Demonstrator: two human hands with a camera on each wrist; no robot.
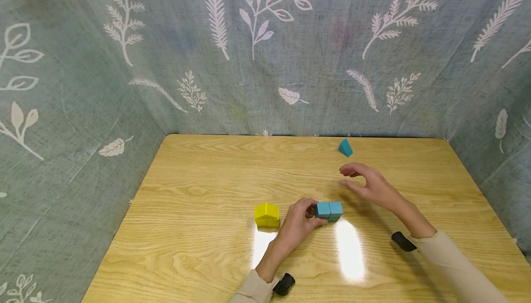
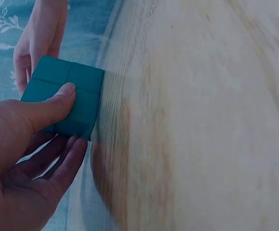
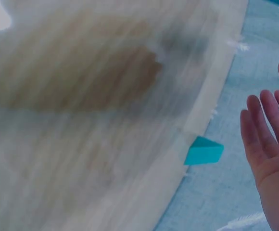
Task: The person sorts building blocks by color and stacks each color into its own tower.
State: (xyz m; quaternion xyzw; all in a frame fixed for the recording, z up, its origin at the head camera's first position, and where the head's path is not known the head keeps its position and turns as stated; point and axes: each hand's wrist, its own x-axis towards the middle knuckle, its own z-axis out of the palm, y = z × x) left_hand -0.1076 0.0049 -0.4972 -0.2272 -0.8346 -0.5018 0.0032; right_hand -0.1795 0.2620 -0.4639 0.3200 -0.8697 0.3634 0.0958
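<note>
My left hand (image 1: pixel 297 222) grips a stack of teal blocks (image 1: pixel 329 210) on the table from its left side. In the left wrist view the thumb lies across the near face of the blocks (image 2: pixel 84 108), and the fingers are below and behind. Seams divide that face into smaller squares. My right hand (image 1: pixel 375 187) hovers over the table with thumb and fingers apart and nothing between them. Beyond it, near the back edge, lies a teal triangular block (image 1: pixel 345 148). The right wrist view also shows this triangular block (image 3: pixel 204 151), apart from the fingers.
Left of my left hand stands a small yellow block structure (image 1: pixel 267 215) with a peaked top. The wooden table (image 1: pixel 199 174) meets a leaf-patterned cloth (image 1: pixel 257 91) at the back and sides. Two bright reflections shine on the wood.
</note>
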